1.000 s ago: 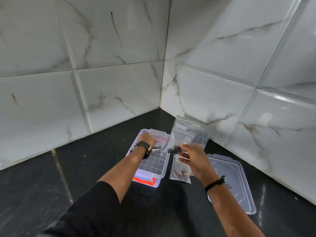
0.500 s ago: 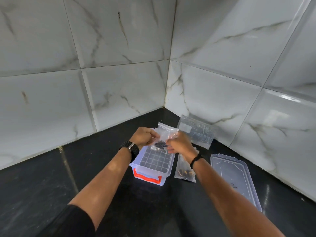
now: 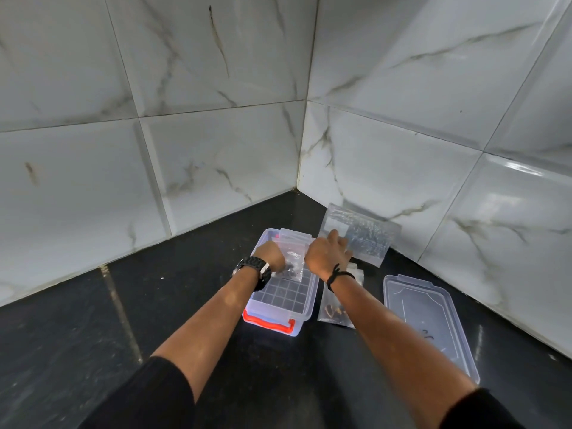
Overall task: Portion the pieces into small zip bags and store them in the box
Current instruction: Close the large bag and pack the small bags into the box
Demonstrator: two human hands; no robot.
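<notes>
Clearly, the head view, the only one given, puts both hands over the far half of the clear box (image 3: pixel 280 305), which sits on the black desk (image 3: pixel 93 335) with its orange handle (image 3: pixel 269 322) toward the person.

The left hand (image 3: pixel 269 257) is curled down on a small zip bag (image 3: pixel 292 261) that lies across the box's gridded compartments. Dark pieces show through the plastic at the bag's near end, and its long axis seems to run away from the person toward the box's far rim. That grip looks closed on the bag's left edge, though the fingertips are hidden under the hand.

The right hand (image 3: pixel 326 257) is just beside the bag on its right. Its fingers (image 3: pixel 335 241) stretch forward toward the larger packet of empty bags (image 3: pixel 359 236) leaning against the tiled wall. Whether they touch that packet or the small bag's top edge cannot be told, and no closed grip is visible there, so I cannot tell its state.

Below the right wrist, another zip bag (image 3: pixel 335 308) with brownish pieces lies flat on the desk between the box and the loose lid (image 3: pixel 430 323).

In my judgement the bag is about to be sealed or laid into the box. It already lies directly under the left grip, so the left hand is the nearer one. The right would have to come back leftward across the bag's short axis to press the zip.
</notes>
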